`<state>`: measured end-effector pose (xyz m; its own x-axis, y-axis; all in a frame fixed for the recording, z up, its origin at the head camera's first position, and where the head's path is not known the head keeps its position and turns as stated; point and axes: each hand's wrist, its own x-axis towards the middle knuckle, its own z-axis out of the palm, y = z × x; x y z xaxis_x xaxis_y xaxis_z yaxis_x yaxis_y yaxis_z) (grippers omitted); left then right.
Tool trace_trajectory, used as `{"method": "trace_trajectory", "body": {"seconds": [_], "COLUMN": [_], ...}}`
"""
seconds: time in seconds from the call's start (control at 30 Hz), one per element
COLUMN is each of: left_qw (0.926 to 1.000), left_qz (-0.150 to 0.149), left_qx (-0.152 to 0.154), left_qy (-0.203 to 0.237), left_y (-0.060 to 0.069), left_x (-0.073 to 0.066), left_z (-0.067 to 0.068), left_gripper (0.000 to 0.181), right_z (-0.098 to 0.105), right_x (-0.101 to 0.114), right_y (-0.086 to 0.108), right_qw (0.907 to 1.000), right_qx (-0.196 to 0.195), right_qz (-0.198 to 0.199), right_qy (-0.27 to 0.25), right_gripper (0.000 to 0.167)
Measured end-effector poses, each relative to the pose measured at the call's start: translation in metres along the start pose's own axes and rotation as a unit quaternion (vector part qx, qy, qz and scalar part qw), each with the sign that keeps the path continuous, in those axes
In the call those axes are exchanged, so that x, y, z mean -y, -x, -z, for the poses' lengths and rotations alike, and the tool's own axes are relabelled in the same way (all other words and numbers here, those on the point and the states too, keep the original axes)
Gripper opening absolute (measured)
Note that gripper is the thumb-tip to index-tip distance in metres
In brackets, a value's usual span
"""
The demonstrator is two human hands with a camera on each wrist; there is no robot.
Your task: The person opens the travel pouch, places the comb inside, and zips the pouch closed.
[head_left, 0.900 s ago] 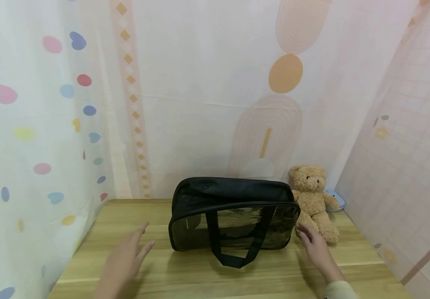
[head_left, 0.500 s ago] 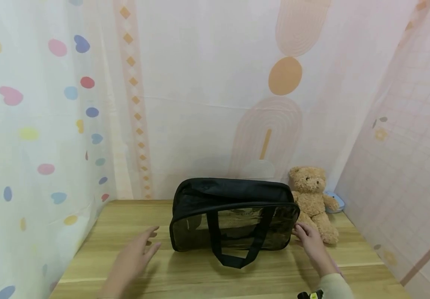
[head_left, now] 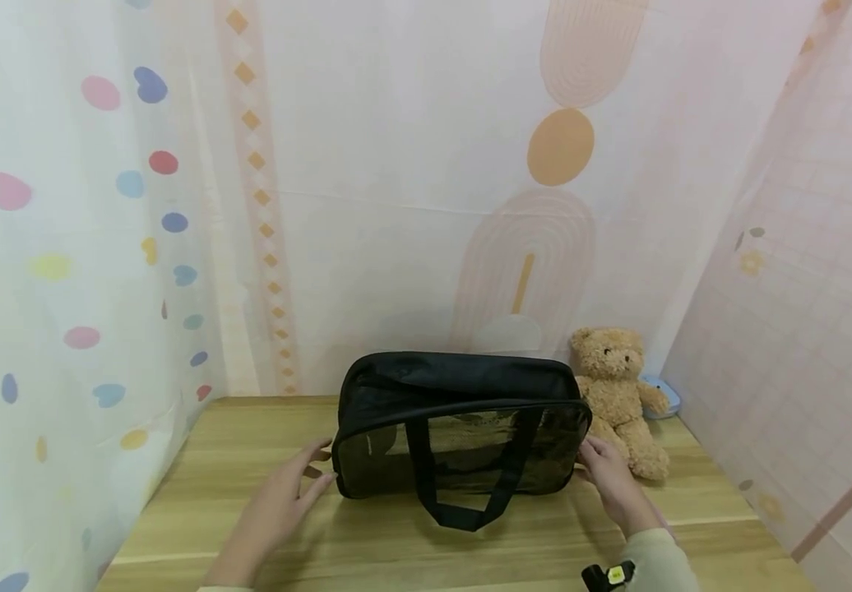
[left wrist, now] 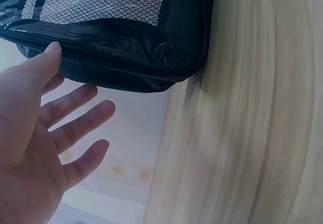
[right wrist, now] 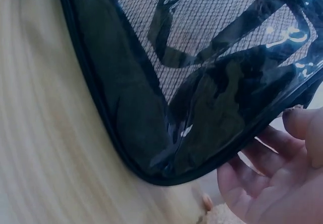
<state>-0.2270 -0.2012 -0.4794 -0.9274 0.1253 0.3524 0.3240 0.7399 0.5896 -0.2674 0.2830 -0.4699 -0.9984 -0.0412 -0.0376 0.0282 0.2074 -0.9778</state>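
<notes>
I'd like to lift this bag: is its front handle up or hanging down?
Hanging down: in the head view, the front handle drops across the black bag, its loop reaching below the bag's lower edge.

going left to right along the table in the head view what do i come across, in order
Left hand → black bag → teddy bear → light blue object, partly hidden by the bear. The right hand is left out: it lines up below the bear.
</notes>
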Motion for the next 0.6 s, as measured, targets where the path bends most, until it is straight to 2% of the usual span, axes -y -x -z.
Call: {"method": "trace_trajectory", "body": {"seconds": [0.17, 0.4, 0.6], "left_qw": [1.0, 0.9998, 0.9991], "left_qz": [-0.002, 0.009, 0.023], "left_qx": [0.0, 0.009, 0.028], "left_qy": [0.008, 0.018, 0.021], "left_y": [0.001, 0.002, 0.0], "left_x": [-0.002, -0.008, -0.013], "left_z": [-0.001, -0.002, -0.006], "left_gripper": [0.048, 0.047, 0.042], "right_z": [-0.001, -0.002, -0.005], "right_x": [0.002, 0.004, 0.007], "right_y": [0.0, 0.007, 0.006], "right_qw": [0.9998, 0.9966, 0.988], "right_qx": [0.0, -0.036, -0.08], "right_qz": [0.003, -0.025, -0.027], "right_qy": [-0.019, -0.069, -0.129], "right_gripper": [0.049, 0.035, 0.023]}}
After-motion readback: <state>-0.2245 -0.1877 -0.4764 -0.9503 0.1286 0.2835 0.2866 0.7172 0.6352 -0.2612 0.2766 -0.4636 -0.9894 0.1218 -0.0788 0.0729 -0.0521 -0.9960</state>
